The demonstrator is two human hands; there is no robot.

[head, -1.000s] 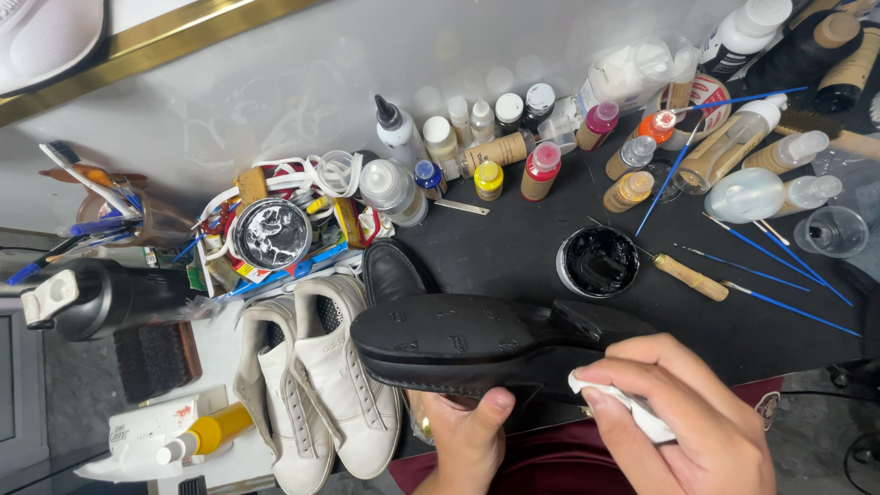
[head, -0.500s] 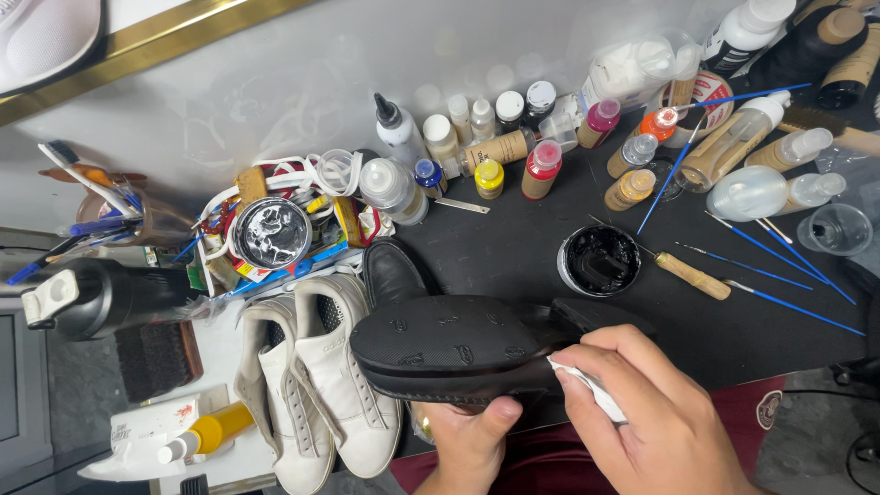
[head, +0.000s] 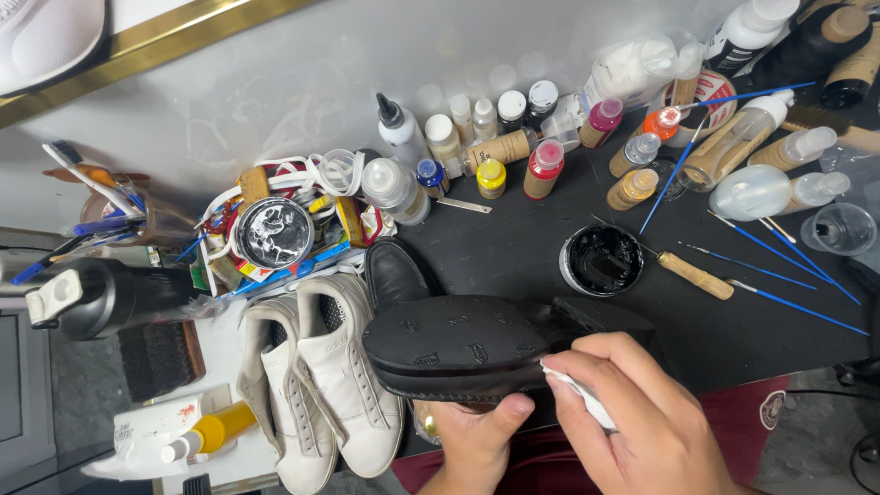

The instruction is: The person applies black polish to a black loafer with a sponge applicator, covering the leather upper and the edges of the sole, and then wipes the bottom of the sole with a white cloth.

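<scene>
Black shoe (head: 467,353), held sole-up above the near edge of the desk (head: 513,247), low centre of view. Its long axis runs roughly 9 to 3 o'clock, toe toward 9, heel toward 3. The sole is dark and matte with faint embossed marks; the welt edge facing the wearer looks slightly glossy.

Left hand (head: 477,440): beneath the shoe at 6 o'clock, thumb pressed up against the near edge of the sole, the other fingers hidden under the shoe; it grips the shoe.

Right hand (head: 642,422): at 4 o'clock from the shoe, fingers closed around a folded white cloth (head: 577,394), whose tip touches the sole edge near the heel. The shoe lies toward 10 o'clock from these fingers; this hand is the nearer to the edge being touched.

Surroundings: a second black shoe (head: 394,275) at 11 o'clock, partly behind the held one; a pair of white sneakers (head: 321,385) at 9 o'clock; an open jar of black paste (head: 601,260) at 1 o'clock, a wooden-handled tool (head: 695,275) just beside it; small dye bottles (head: 513,147) in a row at 12 o'clock; thin blue brushes (head: 788,257) at 2 o'clock; a round tin (head: 273,233) at 10 o'clock.
</scene>
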